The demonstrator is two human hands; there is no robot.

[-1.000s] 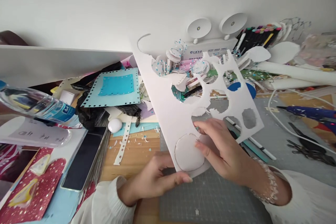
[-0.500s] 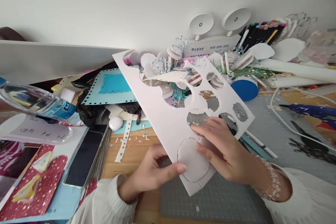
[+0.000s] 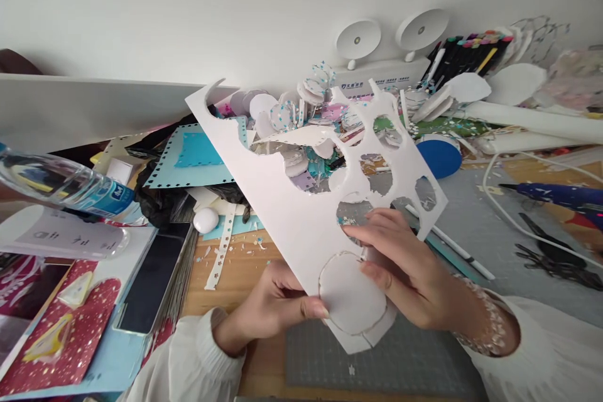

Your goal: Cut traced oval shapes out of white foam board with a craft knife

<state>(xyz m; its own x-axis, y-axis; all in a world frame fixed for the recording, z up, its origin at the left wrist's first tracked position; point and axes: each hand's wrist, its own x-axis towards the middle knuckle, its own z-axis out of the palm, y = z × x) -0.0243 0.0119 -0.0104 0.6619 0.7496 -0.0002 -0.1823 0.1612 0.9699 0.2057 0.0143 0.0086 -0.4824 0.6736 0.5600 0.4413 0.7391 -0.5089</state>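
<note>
A white foam board (image 3: 277, 213) with several rough round holes is held up in front of me at a slant. Near its lower end a foam disc (image 3: 353, 295) sits inside a cut outline, with a slit running from it to the board's edge. My left hand (image 3: 271, 308) grips the lower left edge, thumb on the front by the disc and fingers behind. My right hand (image 3: 400, 270) holds the board from the right, its thumb at the disc's upper right rim and its fingertips by a hole. Beneath them lies a grey cutting mat (image 3: 377, 364).
To the left are a water bottle (image 3: 70, 185), a phone (image 3: 155, 282) and patterned paper. White foam discs, a blue disc (image 3: 439, 157) and markers (image 3: 471, 56) crowd the back. A glue gun (image 3: 556, 198) with a white cord and black scissors (image 3: 553, 242) lie right.
The foam board has tilted and turned slightly in my hands, its far end shifting left. The disc now stands out more from its cut outline, and the slit below it has widened.
</note>
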